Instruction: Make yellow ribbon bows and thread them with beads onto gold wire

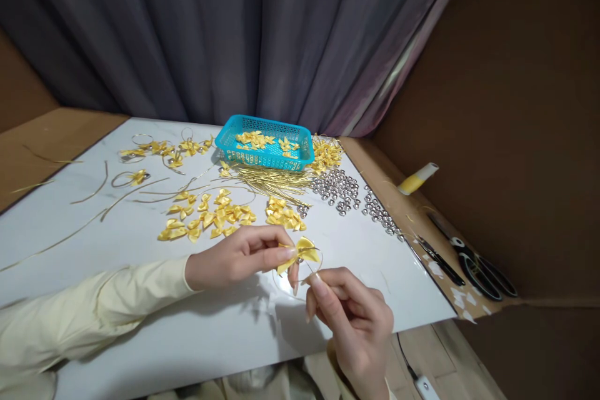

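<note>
Left hand (pixel 234 259) is closed, pinching a yellow ribbon bow (pixel 300 253) at lower centre of frame, just above the bench (pixel 117 244). Right hand (pixel 359 319) pinches the gold wire loop (pixel 321 260) touching it. Judged step: joining bow to loop. This calls for a steady, fine pinch from both hands.

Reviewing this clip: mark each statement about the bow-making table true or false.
The left hand pinches a yellow satin ribbon bow. True.
The turquoise plastic mesh basket is empty. False: yellow bows lie in it.
The round silver metal beads lie loose on the white tabletop. True.
The black-handled scissors lie in the basket. False: they lie on the brown board at the right.
The right hand lies flat and open. False: its fingertips pinch a thin gold cord.
</note>
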{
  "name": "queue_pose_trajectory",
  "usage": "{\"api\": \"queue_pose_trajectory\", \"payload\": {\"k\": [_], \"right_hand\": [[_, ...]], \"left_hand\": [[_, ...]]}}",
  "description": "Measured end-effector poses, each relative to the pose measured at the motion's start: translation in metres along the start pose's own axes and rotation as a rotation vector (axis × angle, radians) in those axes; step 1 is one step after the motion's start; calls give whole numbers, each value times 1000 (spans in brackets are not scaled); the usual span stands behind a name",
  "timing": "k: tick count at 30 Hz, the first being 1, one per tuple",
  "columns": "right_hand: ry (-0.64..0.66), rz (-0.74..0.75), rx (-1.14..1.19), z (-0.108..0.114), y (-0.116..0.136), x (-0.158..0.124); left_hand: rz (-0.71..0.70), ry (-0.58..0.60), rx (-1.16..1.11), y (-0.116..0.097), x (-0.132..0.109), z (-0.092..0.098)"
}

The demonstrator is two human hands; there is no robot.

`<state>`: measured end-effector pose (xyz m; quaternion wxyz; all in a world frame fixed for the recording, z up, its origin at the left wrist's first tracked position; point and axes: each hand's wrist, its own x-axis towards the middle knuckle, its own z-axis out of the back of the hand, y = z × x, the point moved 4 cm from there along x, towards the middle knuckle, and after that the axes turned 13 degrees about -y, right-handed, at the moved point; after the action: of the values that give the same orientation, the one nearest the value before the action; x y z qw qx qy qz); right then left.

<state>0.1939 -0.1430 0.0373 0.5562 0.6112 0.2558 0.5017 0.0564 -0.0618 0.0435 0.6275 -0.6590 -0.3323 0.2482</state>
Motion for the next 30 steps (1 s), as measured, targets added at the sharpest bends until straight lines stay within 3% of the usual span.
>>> {"api": "queue_pose_trajectory", "payload": {"k": [12, 30], "right_hand": [[15, 74, 15, 3, -3, 0], [-16, 17, -19, 0, 2, 0]], "left_hand": [[9, -12, 33, 0, 1, 1], [11, -4, 8, 1, 0, 1]]}}
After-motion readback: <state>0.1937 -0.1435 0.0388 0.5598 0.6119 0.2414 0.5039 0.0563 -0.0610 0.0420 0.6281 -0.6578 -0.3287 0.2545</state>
